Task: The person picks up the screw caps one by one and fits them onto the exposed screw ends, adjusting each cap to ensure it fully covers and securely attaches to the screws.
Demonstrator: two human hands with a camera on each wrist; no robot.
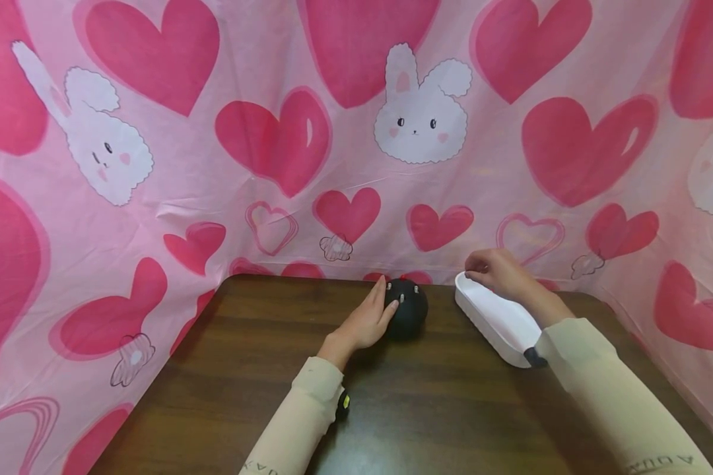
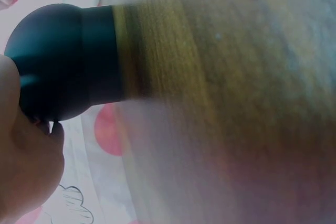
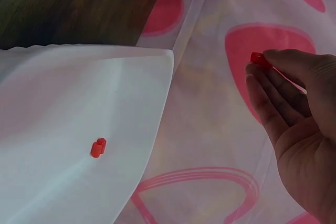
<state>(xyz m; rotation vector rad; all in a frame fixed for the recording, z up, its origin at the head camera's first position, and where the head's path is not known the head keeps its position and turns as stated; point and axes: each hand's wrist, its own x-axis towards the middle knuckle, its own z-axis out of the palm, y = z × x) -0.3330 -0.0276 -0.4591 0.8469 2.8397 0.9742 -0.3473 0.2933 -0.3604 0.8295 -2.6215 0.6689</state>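
Note:
A round black object (image 1: pixel 407 318) with small metallic studs stands on the table; the left wrist view shows its cylindrical base. My left hand (image 1: pixel 365 320) rests against its left side, fingers and thumb fairly straight. At its top is a small bright red spot, too small to identify. Over the far end of a white oblong tray (image 1: pixel 493 310), my right hand (image 1: pixel 499 272) pinches a small red piece (image 3: pixel 258 59) between thumb and fingertips. Another small red piece (image 3: pixel 98 148) lies inside the tray.
The dark wooden table (image 1: pixel 261 356) ends at a pink curtain (image 1: pixel 356 165) printed with hearts and rabbits, which hangs behind and along both sides. A dark device shows at each wrist.

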